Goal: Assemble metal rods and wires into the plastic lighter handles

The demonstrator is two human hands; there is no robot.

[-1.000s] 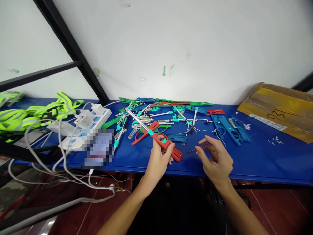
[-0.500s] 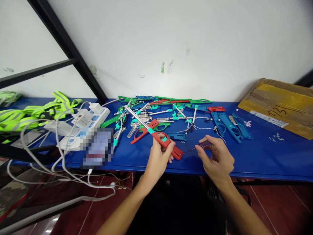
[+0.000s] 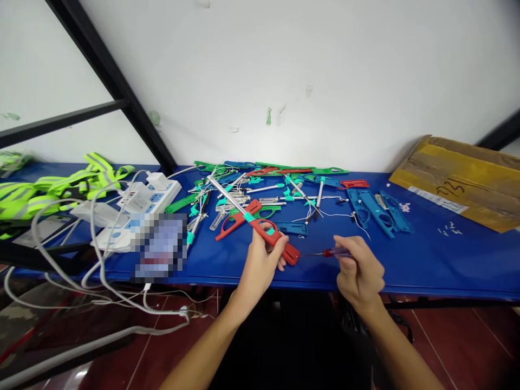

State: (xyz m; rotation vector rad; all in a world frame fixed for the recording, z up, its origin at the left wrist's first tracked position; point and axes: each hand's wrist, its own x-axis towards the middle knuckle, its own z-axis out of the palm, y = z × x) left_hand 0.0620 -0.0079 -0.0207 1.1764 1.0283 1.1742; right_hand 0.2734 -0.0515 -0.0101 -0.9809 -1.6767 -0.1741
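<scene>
My left hand [image 3: 265,254] is closed around a red long-necked lighter [image 3: 290,252], whose metal tube slants up to the far left and whose trigger is turquoise. In my right hand [image 3: 361,268] is a screwdriver [image 3: 331,252] with a dark reddish handle, its thin shaft pointing left at the end of the lighter's handle. Whether the tip touches the lighter I cannot tell. Just behind the left hand lies a red casing half [image 3: 238,221]. Beyond it are a blue casing half [image 3: 293,227] and a heap of metal tubes [image 3: 266,188], turquoise triggers, wires and clear fuel tanks.
Blue casing parts [image 3: 377,211] lie to the right on the blue table [image 3: 406,265]. A cardboard box [image 3: 459,184] stands at the back right. On the left are a power strip [image 3: 162,197] with cables, a blurred-out phone [image 3: 160,246] and yellow reflective straps [image 3: 60,189].
My right hand's grip on the screwdriver has shifted, with the fingers now curled further around the handle and the shaft more level. My left hand still holds the lighter.
</scene>
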